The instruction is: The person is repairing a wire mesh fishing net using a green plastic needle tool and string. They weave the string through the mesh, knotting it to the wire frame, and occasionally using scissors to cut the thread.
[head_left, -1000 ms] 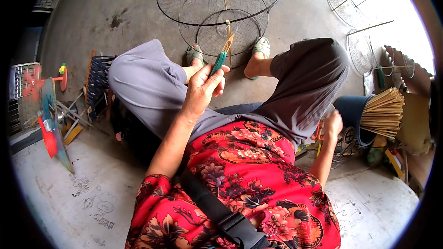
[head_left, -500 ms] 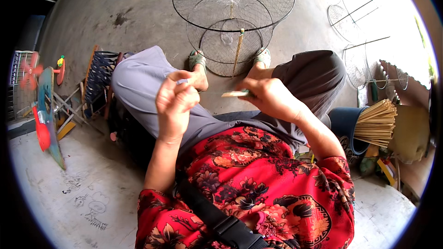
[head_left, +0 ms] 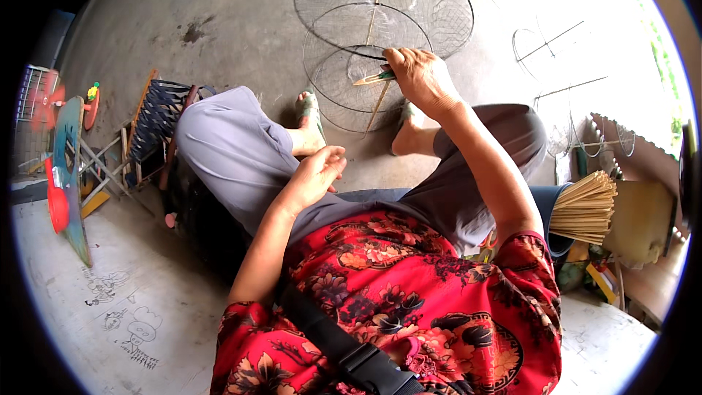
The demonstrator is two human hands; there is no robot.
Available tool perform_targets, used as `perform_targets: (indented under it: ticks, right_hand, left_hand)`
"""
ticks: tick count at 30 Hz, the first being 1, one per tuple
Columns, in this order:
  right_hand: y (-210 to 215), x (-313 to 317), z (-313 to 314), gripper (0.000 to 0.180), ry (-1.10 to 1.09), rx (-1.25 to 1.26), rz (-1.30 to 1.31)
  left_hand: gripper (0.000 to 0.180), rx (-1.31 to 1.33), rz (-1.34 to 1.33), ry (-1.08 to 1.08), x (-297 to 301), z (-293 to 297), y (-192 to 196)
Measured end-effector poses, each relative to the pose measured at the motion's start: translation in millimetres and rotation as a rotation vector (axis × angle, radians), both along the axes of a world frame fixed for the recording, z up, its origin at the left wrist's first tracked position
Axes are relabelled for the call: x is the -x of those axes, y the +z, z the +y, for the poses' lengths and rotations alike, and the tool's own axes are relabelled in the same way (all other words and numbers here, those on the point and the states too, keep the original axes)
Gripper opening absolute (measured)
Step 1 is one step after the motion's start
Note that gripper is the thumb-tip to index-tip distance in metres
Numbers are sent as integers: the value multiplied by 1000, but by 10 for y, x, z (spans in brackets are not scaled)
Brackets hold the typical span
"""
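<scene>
Right hand (head_left: 418, 77) now out at the wire frame (head_left: 380, 29), fingers gripping netting needle (head_left: 376, 77); left hand (head_left: 316, 174) loosely curled, empty.

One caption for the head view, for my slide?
Seated person's right hand holds a netting needle at a wire-ring net; left hand rests empty.

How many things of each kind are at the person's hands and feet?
Wire net frame: 1
Bamboo stick on the frame: 1
Green-handled tool in the right hand: 1
Sandals: 2
Left hand holds: 0
Total: 5
</scene>
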State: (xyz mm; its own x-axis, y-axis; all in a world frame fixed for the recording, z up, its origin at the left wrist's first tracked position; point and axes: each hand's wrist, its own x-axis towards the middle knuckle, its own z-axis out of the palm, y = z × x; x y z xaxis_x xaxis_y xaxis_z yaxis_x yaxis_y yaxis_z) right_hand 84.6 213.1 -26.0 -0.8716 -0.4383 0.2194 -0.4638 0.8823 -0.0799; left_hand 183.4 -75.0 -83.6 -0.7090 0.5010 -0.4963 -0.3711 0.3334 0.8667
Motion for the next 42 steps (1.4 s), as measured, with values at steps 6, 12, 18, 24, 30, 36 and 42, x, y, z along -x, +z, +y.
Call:
perform_targets:
  ticks: [6,12,18,24,30,36,42]
  right_hand:
    - [121,334,807,23,-317,953,-177]
    - [-69,67,1496,21,-430,1722,-270]
    - [-361,-62,1703,18,-485,1827,-403]
    - [-407,-38,1900,20,-576,1862,-456]
    - [-465,-58,1889,20,-551,1794,-531]
    - [-604,-61,1766,27,-746,1343,-561]
    - [-468,-457,1102,39,-655,1293,-320]
  left_hand:
    - [56,-18,132,401,357,-169,-358]
    - [60,-2,571,823,1131,-205,-128]
    - [33,-335,856,809,1409,-129,463]
    - [34,-519,514,826,1402,-260,878]
    - [21,-657,357,860,1413,-327,927]
    - [16,-481,509,887,1394,-166,1102]
    - [8,-120,1197,11,996,495,1047]
